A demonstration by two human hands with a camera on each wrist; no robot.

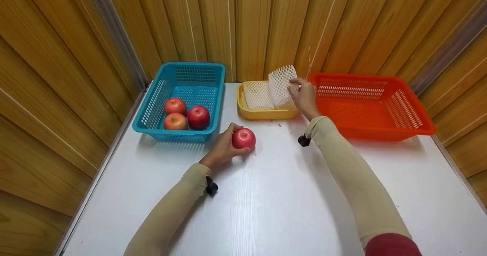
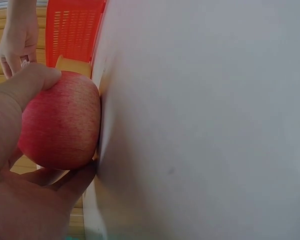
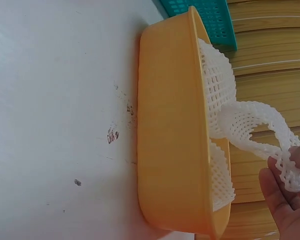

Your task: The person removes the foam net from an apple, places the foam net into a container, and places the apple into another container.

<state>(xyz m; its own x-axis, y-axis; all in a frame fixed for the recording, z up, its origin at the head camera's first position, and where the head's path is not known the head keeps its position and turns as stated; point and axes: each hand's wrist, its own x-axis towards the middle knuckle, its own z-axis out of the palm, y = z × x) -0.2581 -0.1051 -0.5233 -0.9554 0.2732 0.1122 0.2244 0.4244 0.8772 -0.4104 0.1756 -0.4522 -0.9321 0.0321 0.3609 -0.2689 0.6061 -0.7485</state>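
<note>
My left hand [image 1: 226,145] grips a red apple [image 1: 244,138] low over the white table, thumb on one side and fingers curled round the other. In the left wrist view the apple [image 2: 62,122] fills the grasp. My right hand [image 1: 304,96] pinches the edge of a white foam fruit net [image 1: 282,81] above the yellow basket [image 1: 266,114]. The right wrist view shows this net [image 3: 260,122] with its mouth spread into a loop, its lower end over the basket. More foam nets [image 1: 258,94] lie in the basket.
At the left a blue basket [image 1: 139,126] holds three apples [image 1: 198,116]. A red-orange basket [image 1: 380,132] stands at the right. Wooden panel walls [image 1: 251,27] close off the back and sides. Small dark specks [image 3: 112,135] mark the table before the yellow basket.
</note>
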